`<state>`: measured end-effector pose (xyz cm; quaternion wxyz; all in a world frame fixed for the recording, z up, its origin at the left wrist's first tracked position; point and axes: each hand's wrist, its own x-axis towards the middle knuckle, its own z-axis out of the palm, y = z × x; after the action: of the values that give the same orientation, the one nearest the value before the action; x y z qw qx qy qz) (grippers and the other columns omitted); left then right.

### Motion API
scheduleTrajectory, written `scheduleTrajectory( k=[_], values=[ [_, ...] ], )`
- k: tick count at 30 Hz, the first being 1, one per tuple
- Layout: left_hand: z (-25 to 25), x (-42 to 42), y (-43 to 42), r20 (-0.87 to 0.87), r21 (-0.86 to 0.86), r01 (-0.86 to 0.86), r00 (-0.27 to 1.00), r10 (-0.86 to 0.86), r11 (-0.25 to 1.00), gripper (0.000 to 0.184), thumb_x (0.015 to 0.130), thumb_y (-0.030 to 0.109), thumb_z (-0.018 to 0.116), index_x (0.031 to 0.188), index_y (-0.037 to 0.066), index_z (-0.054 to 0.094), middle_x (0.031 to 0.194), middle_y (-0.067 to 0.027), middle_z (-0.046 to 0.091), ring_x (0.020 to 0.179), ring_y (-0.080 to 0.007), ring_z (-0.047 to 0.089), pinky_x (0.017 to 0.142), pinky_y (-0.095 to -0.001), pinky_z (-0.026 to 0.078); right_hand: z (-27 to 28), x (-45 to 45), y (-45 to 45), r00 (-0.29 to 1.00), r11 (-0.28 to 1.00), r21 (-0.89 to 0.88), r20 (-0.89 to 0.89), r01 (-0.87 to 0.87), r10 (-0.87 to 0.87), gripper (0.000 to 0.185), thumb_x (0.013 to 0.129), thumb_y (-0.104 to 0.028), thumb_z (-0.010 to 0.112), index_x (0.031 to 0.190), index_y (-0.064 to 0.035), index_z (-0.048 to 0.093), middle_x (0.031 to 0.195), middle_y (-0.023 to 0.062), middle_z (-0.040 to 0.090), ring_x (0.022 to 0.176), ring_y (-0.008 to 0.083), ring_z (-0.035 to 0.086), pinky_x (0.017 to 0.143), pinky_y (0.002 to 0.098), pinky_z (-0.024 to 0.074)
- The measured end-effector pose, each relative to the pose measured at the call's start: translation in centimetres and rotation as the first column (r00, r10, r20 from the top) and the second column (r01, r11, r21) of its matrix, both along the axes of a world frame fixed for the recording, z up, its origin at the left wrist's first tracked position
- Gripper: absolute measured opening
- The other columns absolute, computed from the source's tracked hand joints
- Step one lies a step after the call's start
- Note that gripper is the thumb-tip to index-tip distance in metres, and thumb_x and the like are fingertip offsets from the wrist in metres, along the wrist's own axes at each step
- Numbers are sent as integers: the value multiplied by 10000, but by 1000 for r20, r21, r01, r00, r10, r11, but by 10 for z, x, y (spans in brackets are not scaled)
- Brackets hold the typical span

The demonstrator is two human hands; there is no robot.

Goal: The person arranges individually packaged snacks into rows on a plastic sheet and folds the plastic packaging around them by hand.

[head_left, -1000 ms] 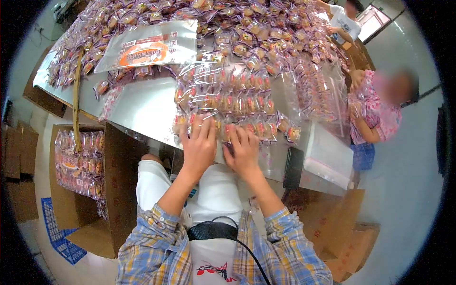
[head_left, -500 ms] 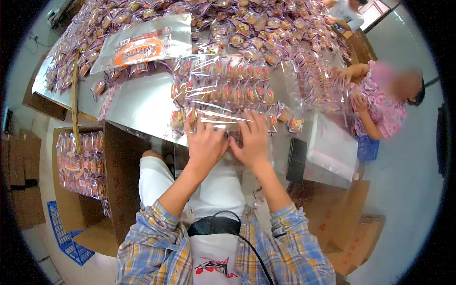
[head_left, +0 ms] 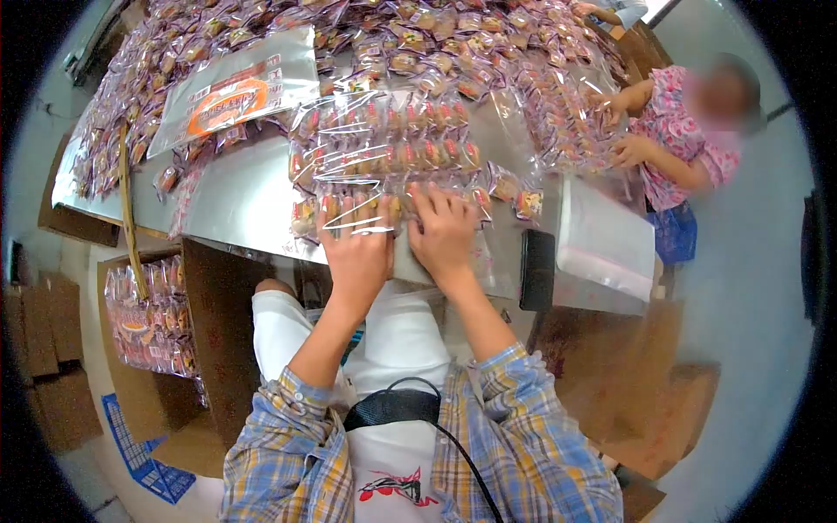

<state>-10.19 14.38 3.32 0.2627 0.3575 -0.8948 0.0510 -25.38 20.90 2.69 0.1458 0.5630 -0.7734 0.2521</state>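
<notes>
A clear plastic bag of wrapped snack cakes lies flat at the table's front edge, its contents in three rows. My left hand rests on the left part of the nearest row, fingers stretched out side by side. Just to its right, my right hand lies on the same row with its fingers extended and slightly apart. Whether the fingertips are over or under the film I cannot tell. Two loose wrapped cakes sit beside the bag's right end.
A heap of wrapped cakes covers the back of the table. A printed bag lies at left, a black phone-like object and stacked clear bags at right. Cardboard boxes flank me. A co-worker handles packets at right.
My hands have moved apart, the left one farther left, and their fingers lie flatter on the front row. The co-worker's hands have shifted at the right. The whole view has shifted slightly.
</notes>
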Motion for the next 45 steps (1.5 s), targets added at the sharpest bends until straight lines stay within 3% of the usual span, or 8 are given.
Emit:
scheduleTrajectory(
  k=[4, 7, 9, 13, 20, 27, 32, 45],
  values=[
    [9, -1, 7, 39, 15, 9, 999, -10, 1000, 604, 851, 270, 724, 1428, 114, 632, 1378, -176, 655, 1365, -346, 559, 1221, -668, 209, 15, 7, 10, 995, 999, -38, -98, -18, 14, 548, 785, -127, 744, 1331, -109, 695, 1329, 112, 674, 1270, 318, 581, 1090, 482, 417],
    [11, 0, 10, 21, -1, 50, 999, -50, 999, 571, 876, 173, 670, 1443, 120, 621, 1391, -160, 653, 1374, -321, 564, 1226, -654, 224, -1, -3, 42, 936, 917, -213, 32, -337, 351, 506, 741, -45, 746, 1246, -72, 713, 1268, 119, 699, 1203, 318, 626, 1028, 485, 481],
    [0, 2, 6, -13, -3, 108, 994, -108, 994, 560, 890, 124, 634, 1450, 132, 619, 1395, -157, 653, 1373, -312, 570, 1230, -636, 236, 38, -18, 81, 790, 744, -270, -165, -612, 590, 457, 720, 17, 736, 1172, -38, 713, 1225, 144, 705, 1144, 338, 654, 980, 483, 522],
    [-5, 0, 8, -30, -45, 71, 997, -72, 996, 552, 875, 88, 621, 1421, 163, 656, 1391, -131, 662, 1387, -317, 558, 1221, -574, 267, 69, -75, 95, 991, 940, -341, 123, -10, 55, 430, 823, -152, 749, 1225, -16, 678, 1228, 158, 688, 1172, 375, 623, 1047, 461, 488],
    [1, 11, 4, -86, -4, 45, 995, -46, 999, 401, 861, 121, 693, 1263, 121, 691, 1273, -93, 691, 1296, -276, 595, 1188, -537, 327, 30, -150, 74, 992, 948, 307, 61, 88, -112, 806, 874, -280, 767, 1595, -223, 412, 1620, 202, 397, 1443, 431, 418, 1109, 602, 436],
    [-5, 39, 0, -56, 69, -32, 998, 36, 997, 525, 927, 166, 692, 1444, 136, 614, 1552, -130, 542, 1462, -314, 476, 1202, -490, 331, -6, -164, 23, 962, 851, 470, 11, 236, -272, 689, 974, -449, 657, 1587, -276, 392, 1564, 125, 479, 1398, 357, 471, 997, 713, 437],
    [-14, 35, 0, -101, 23, -85, 991, 87, 996, 569, 878, 201, 750, 1426, 114, 624, 1465, -133, 599, 1359, -311, 550, 1136, -488, 382, -55, -160, 6, 865, 862, 202, -311, 464, -393, 621, 942, -446, 697, 1505, -273, 499, 1408, 49, 579, 1327, 298, 515, 921, 591, 418],
    [3, 24, -13, -125, 53, -98, 987, 104, 994, 405, 863, 128, 729, 1267, 138, 726, 1208, -60, 720, 1032, -259, 639, 973, -425, 440, -45, -151, 12, 909, 908, 85, -124, 410, -399, 667, 896, -396, 755, 1511, -299, 517, 1434, 14, 587, 1322, 251, 512, 1000, 527, 360]
  ],
)
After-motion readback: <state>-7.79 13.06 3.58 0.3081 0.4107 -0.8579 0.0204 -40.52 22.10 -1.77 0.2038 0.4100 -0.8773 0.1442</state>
